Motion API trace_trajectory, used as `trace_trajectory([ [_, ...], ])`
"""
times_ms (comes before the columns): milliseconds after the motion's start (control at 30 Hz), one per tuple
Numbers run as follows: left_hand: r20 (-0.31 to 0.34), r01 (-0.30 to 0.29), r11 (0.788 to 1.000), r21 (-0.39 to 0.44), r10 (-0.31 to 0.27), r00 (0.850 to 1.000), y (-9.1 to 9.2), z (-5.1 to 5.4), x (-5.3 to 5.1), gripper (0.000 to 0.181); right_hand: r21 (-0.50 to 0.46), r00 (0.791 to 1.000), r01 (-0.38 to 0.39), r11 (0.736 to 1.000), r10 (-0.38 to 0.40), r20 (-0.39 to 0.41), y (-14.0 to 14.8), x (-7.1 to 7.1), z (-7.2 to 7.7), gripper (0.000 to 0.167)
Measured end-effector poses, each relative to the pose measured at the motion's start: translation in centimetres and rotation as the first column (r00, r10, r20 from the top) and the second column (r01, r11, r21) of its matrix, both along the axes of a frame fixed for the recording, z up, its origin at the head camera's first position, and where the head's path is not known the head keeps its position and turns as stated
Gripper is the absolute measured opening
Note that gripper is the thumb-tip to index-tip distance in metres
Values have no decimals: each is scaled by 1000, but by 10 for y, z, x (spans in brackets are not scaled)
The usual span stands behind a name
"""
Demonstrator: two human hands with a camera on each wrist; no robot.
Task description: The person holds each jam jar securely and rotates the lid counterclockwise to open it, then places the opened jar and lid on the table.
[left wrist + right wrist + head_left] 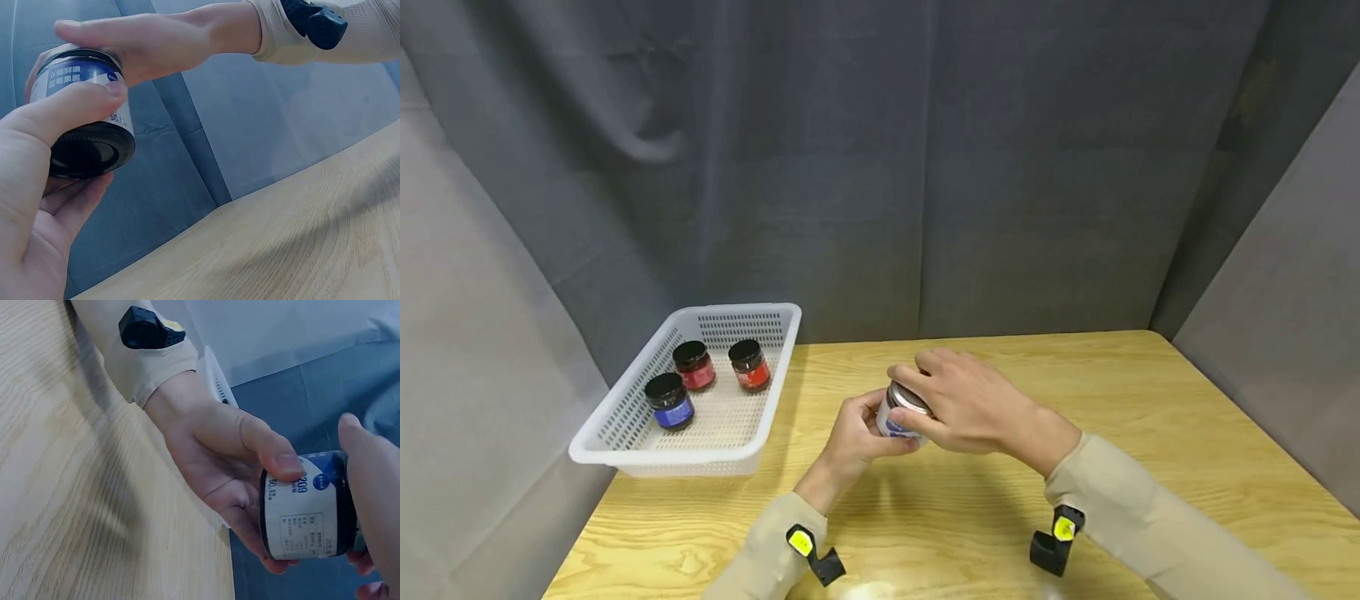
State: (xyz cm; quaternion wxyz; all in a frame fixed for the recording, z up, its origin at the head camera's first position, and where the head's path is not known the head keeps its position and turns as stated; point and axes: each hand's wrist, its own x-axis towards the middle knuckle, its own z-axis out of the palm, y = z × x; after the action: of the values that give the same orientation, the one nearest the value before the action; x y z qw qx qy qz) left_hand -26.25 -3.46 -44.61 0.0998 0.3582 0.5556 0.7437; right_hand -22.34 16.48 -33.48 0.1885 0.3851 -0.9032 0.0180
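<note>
Left hand (852,433) curled round the labelled jar (303,515), thumb across its label. Right hand (966,402) grips the lid (908,397). Jar sits between both hands, above the table (1075,375).

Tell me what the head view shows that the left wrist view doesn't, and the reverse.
Only the head view: the white basket holding a blue-labelled jar, a pinkish-labelled jar and a red-labelled jar, plus the silvery lid top of the held jar.

Only the left wrist view: the held jar's dark underside and legible printed characters on its label.

Both: the left hand gripping that jar, the right hand at its lid end, the wooden table and the dark curtain.
</note>
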Motion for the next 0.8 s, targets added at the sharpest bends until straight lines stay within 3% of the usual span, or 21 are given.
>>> trace_trajectory([
  [267,17,-6,1000,26,5,1000,-2,1,0,57,-88,997,-12,996,19,76,2,0,4,55],
  [567,10,0,1000,28,0,1000,-2,-3,-4,59,-75,985,0,997,13,172,-1,2,14,54],
  [800,33,3,999,36,-4,999,-4,-7,-7,65,-69,980,-23,997,36,196,-6,0,21,51],
])
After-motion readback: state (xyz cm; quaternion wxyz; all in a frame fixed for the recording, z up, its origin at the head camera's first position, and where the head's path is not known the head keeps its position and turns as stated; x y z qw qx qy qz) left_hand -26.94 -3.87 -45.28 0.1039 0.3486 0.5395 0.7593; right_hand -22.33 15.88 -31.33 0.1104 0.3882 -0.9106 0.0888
